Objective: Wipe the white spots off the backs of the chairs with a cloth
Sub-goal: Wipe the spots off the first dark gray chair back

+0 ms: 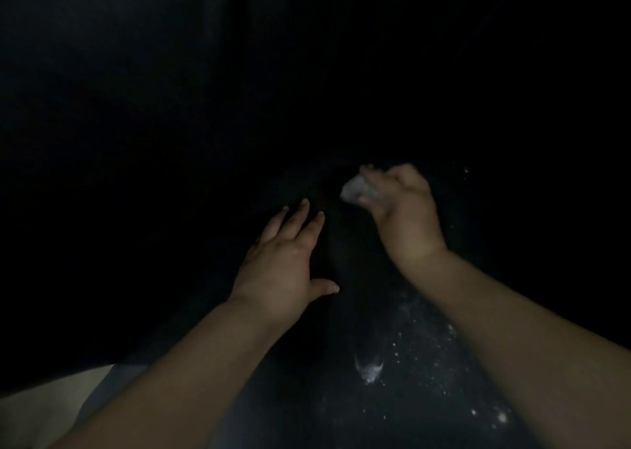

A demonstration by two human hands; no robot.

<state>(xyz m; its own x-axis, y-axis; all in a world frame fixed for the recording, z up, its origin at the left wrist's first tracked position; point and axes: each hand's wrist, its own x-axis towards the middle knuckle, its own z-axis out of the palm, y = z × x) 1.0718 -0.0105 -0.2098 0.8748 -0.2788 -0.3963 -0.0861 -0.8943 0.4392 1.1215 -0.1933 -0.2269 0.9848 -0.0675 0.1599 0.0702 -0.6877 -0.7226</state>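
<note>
Mid-wipe: right hand (399, 206) grips a balled cloth (356, 191); left hand (283, 261) lies flat, fingers straight, on the dark chair back (341, 397). Next, I judge, the cloth must come nearer, onto the white spots (370, 370).

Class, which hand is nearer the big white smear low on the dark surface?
Right. The right hand, gripping the cloth, is above the smear; the left hand lies up-left.

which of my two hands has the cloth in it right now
Your right hand: its fingers curl in a grip round the small pale cloth. The left hand lies with fingers straight, holding nothing.
</note>
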